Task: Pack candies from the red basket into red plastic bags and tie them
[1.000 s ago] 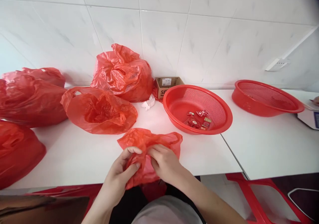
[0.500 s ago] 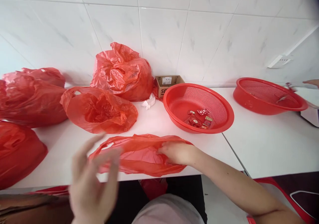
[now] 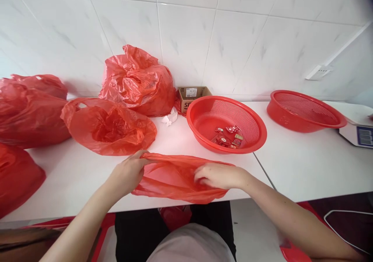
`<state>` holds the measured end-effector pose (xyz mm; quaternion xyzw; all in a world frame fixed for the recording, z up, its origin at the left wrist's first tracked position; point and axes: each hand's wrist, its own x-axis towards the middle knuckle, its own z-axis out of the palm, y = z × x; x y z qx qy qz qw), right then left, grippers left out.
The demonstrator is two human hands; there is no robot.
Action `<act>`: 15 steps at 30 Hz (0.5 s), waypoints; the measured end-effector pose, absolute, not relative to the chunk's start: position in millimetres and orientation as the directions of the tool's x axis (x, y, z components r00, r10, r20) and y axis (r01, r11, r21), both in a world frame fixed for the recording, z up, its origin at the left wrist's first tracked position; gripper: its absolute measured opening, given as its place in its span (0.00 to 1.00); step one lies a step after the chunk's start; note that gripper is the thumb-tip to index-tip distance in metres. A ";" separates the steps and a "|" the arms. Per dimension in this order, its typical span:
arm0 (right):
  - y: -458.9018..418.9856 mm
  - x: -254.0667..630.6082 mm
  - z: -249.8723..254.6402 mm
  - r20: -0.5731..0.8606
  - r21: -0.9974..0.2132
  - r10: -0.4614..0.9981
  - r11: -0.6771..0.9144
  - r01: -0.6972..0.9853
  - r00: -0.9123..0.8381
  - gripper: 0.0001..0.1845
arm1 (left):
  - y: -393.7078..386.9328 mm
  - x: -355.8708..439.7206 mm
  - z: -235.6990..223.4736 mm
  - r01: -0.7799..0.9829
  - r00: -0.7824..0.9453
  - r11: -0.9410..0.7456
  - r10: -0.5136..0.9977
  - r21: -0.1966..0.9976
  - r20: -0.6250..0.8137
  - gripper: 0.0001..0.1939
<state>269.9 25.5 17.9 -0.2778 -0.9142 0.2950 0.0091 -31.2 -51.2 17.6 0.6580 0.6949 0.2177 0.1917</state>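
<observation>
A thin red plastic bag (image 3: 171,168) lies at the table's front edge with its wide mouth facing up. My left hand (image 3: 128,172) is closed on the rim at the bag's left end. Inside the mouth, toward the right end, is my right hand (image 3: 220,175); its fingers are bent, and the tips are blurred and partly hidden, so I cannot see whether they hold anything. Just behind the bag stands a red perforated basket (image 3: 201,135) with several small red and patterned packets (image 3: 224,137) at its bottom.
Behind my left hand sits a loosely opened red bag (image 3: 109,131). A full red bag (image 3: 138,83) leans by the wall, next to a cardboard box (image 3: 184,100) and crumpled tissue (image 3: 169,117). More red bags (image 3: 29,110) fill the left. At right are another basket (image 3: 291,118) and a scale (image 3: 354,133).
My left hand, blurred in the air before, has come down onto the bag's left rim. My right hand has stayed inside the bag, and its fingers have curled. The view has shifted slightly.
</observation>
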 end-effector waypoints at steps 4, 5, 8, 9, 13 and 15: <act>29.6 269.5 31.1 -0.112 -0.679 0.514 0.586 0.443 -0.851 0.28 | -61.8 -12.1 24.8 0.540 -0.061 0.110 0.994 0.834 -0.092 0.16; 29.5 269.9 32.4 -0.100 -0.699 0.541 0.559 0.445 -0.835 0.29 | -63.1 -9.9 24.3 0.537 -0.047 0.123 0.992 0.835 -0.117 0.16; 28.9 279.5 38.6 -0.151 -0.834 0.536 0.383 0.398 -0.831 0.33 | -66.2 -8.8 21.3 0.564 -0.029 0.147 0.987 0.813 -0.158 0.22; 29.7 285.9 43.4 -0.201 -0.890 0.463 0.281 0.358 -0.863 0.31 | -67.5 -9.1 20.8 0.554 -0.027 0.148 0.987 0.819 -0.159 0.23; 53.0 317.4 73.6 -0.172 -0.977 0.319 0.066 0.203 -0.932 0.21 | -76.0 -8.1 24.5 0.433 -0.023 0.157 0.986 0.887 -0.164 0.27; 82.3 330.4 83.8 -0.074 -0.942 0.598 0.222 0.254 -0.798 0.20 | -81.0 -7.5 27.3 0.379 0.006 0.190 0.978 0.906 -0.208 0.28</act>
